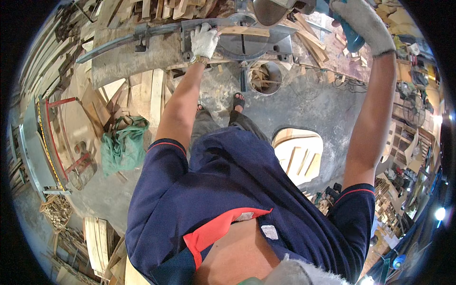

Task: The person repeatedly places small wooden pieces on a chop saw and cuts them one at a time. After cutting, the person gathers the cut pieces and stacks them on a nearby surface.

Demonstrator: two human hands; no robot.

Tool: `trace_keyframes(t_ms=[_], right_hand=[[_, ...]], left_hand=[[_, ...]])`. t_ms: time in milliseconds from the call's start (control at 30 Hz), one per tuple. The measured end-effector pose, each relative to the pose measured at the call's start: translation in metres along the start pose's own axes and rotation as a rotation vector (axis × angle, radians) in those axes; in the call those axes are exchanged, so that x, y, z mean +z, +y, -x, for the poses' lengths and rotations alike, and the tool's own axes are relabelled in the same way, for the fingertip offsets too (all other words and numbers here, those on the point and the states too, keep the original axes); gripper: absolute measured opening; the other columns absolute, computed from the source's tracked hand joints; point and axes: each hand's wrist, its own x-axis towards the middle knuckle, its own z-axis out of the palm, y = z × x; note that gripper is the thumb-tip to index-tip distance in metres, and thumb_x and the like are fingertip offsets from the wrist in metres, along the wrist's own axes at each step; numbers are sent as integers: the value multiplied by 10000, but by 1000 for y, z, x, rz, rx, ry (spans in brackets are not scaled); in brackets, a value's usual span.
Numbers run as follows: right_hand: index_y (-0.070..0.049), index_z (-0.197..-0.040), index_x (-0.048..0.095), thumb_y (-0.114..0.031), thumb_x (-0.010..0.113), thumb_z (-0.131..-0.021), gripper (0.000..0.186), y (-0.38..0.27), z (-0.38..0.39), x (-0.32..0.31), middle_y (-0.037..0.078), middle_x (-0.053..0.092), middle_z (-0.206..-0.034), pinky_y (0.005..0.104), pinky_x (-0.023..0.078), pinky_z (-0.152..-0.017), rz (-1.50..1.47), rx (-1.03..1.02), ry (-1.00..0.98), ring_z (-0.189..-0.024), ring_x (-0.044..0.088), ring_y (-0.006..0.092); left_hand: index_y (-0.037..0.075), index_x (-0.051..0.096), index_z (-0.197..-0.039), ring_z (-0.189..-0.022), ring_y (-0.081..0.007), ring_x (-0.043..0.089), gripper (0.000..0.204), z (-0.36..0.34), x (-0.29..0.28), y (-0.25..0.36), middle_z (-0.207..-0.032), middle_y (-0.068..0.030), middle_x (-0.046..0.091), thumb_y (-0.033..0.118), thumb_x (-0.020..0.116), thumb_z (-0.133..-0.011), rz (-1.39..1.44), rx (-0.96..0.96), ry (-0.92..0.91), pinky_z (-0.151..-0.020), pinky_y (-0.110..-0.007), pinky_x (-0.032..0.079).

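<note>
My left hand (205, 42), in a white work glove, reaches to the saw's fence, its fingers bent over the left end of a short wooden strip (244, 31). The strip lies along the fence, across the slot of the miter saw's round table (254, 46). My right hand (368, 26), gloved too, is raised at the upper right and wrapped round the saw's blue handle (352, 40). Above the strip hangs the saw head (270, 12), partly cut off by the picture's top edge. The glove hides the strip's left end.
A metal rail (111, 46) runs left from the saw. Below the bench stands a round bin (273, 78) of offcuts. A white-topped stool (298, 154) with strips is beside me. A green sack (126, 145) and a red-framed machine (59, 142) are at left.
</note>
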Motion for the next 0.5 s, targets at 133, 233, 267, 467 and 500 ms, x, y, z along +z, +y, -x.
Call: trace_keyframes(t_ms=[133, 233, 267, 467, 500], right_hand=[[-16, -1255, 523, -127, 597, -865, 413, 6, 29, 33, 173, 689, -1000, 366, 584, -657, -309, 78, 21, -811, 716, 252], [-44, -1479, 406, -93, 615, -883, 634, -3, 62, 78, 156, 678, -1037, 340, 598, -610, -884, 418, -130, -772, 709, 195], [-69, -1468, 439, -115, 632, -874, 627, -5, 72, 90, 129, 687, -955, 358, 593, -632, -914, 508, -128, -709, 684, 188], [-22, -1355, 498, -75, 644, -779, 596, -40, 142, 187, 113, 681, -892, 371, 557, -720, -889, 556, 60, -732, 678, 206], [-16, -1357, 494, -71, 642, -758, 620, -47, 146, 206, 118, 679, -899, 369, 556, -735, -903, 530, 133, -744, 678, 213]], left_hand=[[182, 751, -1015, -1099, -336, 579, 225, -7, -2, 7, -1117, -65, 619, 342, 706, -863, 21, 12, 48, -954, -528, 440], [191, 762, -975, -1066, -318, 583, 202, -4, -6, 3, -1087, -51, 622, 358, 691, -884, -20, 31, 42, -901, -492, 444], [197, 768, -959, -1053, -310, 584, 199, -6, -6, 4, -1077, -44, 623, 364, 685, -891, -34, 40, 47, -881, -476, 444], [181, 760, -1048, -1125, -309, 581, 233, 0, -10, 3, -1207, -70, 623, 345, 685, -900, -51, 40, -63, -943, -469, 443], [179, 761, -1056, -1145, -309, 576, 237, -2, -12, 2, -1235, -72, 621, 341, 686, -900, -62, 40, -69, -955, -468, 440]])
